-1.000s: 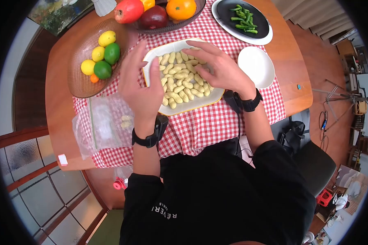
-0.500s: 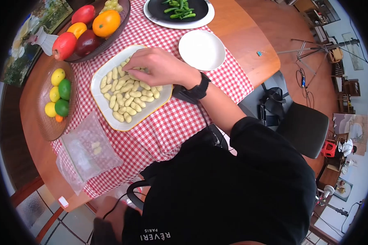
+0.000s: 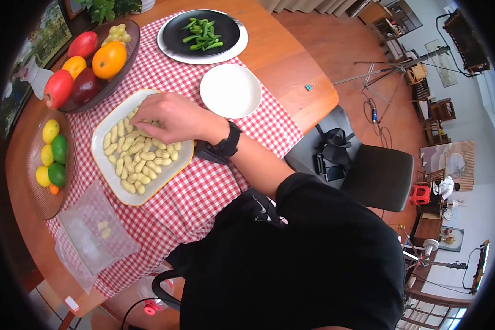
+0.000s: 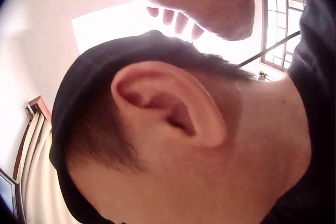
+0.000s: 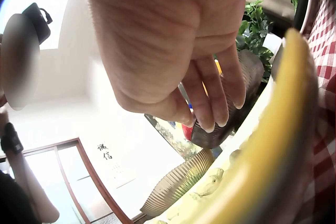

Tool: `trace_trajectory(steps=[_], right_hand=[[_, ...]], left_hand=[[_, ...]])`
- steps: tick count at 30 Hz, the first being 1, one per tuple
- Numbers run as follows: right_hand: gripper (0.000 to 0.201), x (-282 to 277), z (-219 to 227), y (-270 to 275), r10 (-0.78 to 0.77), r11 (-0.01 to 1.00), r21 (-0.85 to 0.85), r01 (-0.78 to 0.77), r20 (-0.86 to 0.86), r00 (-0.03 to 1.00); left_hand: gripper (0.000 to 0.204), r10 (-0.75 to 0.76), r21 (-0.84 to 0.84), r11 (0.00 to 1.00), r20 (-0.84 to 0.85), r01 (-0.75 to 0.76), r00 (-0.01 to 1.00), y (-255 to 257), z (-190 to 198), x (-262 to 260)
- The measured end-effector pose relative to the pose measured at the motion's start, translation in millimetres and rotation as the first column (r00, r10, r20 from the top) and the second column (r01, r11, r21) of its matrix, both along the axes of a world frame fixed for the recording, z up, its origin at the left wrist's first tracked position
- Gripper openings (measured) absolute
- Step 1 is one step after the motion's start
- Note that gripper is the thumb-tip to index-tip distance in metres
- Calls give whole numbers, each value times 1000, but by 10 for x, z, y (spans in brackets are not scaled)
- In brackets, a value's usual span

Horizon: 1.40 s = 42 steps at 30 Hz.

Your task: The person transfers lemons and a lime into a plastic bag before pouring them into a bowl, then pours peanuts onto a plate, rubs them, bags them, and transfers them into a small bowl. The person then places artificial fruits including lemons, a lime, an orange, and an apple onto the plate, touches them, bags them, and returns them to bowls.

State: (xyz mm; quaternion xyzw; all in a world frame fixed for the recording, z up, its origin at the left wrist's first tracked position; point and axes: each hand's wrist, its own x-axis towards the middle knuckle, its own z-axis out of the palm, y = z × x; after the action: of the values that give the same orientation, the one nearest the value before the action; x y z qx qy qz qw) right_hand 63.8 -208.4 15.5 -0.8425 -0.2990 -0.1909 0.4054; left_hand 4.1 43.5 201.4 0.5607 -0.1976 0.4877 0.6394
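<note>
Over the upper part of a white, yellow-edged dish (image 3: 100,140) of peanuts (image 3: 135,155) is the right hand (image 3: 170,118). Its fingers bend loosely downward in the right wrist view, where the hand (image 5: 163,50) shows nothing held, above the dish's blurred yellow rim (image 5: 262,150); whether the fingertips touch peanuts cannot be told. The left hand (image 4: 194,3) is raised beside the person's head, near a dark cap (image 4: 94,77), its fingers loosely extended and holding nothing visible; the head view does not show it.
A white bowl (image 3: 231,91) and a black plate (image 3: 173,36) of green peppers lie beyond the dish. Left are a fruit bowl (image 3: 127,60) and a basket (image 3: 33,187) of lemons and green fruit. A plastic bag (image 3: 88,247) lies nearer the person.
The left hand has left the dish and risen to the head. The right hand remains over the dish. The head view has turned, shifting the table leftward.
</note>
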Motion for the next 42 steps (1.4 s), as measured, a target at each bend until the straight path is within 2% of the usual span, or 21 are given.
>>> trace_trajectory(steps=[2, 7, 10, 15, 18, 22, 26, 30, 32, 38, 42], right_hand=[[17, -11, -13, 11, -3, 998, 57, 3, 8, 1000], [17, -8, 1, -10, -18, 999, 38, 18, -17, 1000], [18, -16, 5, -6, -20, 999, -30, 20, 7, 1000], [18, -23, 23, -3, -2, 1000, 25, 4, -45, 999], [18, -12, 23, -9, 2, 1000, -3, -2, -10, 1000], [19, -65, 85, -1, -4, 999, -40, 1, -89, 996], [20, -52, 95, -20, 16, 996, -88, -23, -81, 997], [18, 9, 202, -28, 9, 999, -46, -10, -18, 1000], [19, -82, 159, 20, -6, 1000, -3, 6, -125, 992], [18, -58, 112, 4, -26, 1000, -12, 25, -107, 994], [18, -57, 63, -13, -55, 997, -54, 48, -132, 990]], left_hand=[[47, -49, -41, 998, -13, 49, 999, 4, 20, -6], [47, -142, -142, 980, -26, 137, 989, 54, 78, -40], [48, -180, -187, 967, -33, 171, 983, 134, 97, -82], [50, -229, -231, 948, -23, 217, 973, 310, 216, -161], [52, -249, -236, 939, 29, 248, 968, 386, 354, -143], [54, -287, -266, 916, 88, 301, 954, 418, 447, -128], [57, -294, -272, 897, 222, 348, 930, 477, 626, -85], [60, -263, -275, 885, 373, 376, 890, 523, 732, -81], [62, -260, -274, 890, 352, 364, 899, 624, 715, -176], [67, -377, -248, 864, 255, 437, 890, 856, 826, -311], [71, -492, -218, 834, 119, 506, 862, 1027, 1126, -440]])
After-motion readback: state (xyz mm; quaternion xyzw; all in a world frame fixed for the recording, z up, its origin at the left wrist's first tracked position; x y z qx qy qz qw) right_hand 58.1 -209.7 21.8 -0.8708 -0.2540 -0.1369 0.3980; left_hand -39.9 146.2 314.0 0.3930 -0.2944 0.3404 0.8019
